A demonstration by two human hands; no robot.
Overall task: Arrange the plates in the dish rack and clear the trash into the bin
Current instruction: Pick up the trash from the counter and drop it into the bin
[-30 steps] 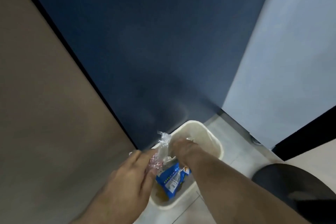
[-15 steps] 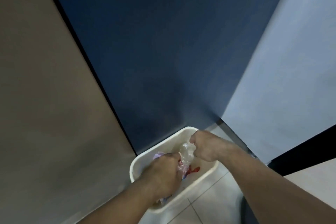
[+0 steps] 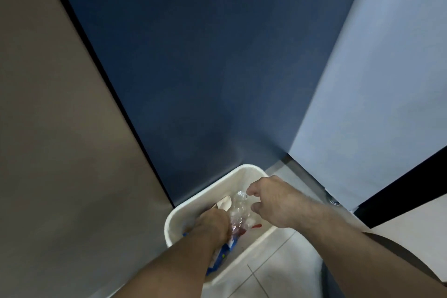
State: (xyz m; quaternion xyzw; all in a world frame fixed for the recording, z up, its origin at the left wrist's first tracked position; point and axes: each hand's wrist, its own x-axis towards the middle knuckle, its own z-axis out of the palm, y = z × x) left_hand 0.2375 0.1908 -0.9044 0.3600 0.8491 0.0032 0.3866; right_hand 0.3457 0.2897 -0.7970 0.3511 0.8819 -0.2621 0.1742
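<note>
"Reaching down into the white bin (image 3: pixel 247 166), that left hand (image 3: pixel 212 225); its grip is buried beside a blue packet (image 3: pixel 223 253), so I cannot tell what it holds."

"The right hand (image 3: pixel 273 201) hovers nearer the far rim, grip loosely curled, holding nothing. The clear plastic wrap (image 3: pixel 238 208) lies just left of it, between both hands, inside the bin."

"The blue wall (image 3: pixel 217 80) hems the far side; I'd say the way out is up and back."

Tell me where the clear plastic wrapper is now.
Head view, lower centre: the clear plastic wrapper lies in the white bin, between the left hand and right hand.
</note>
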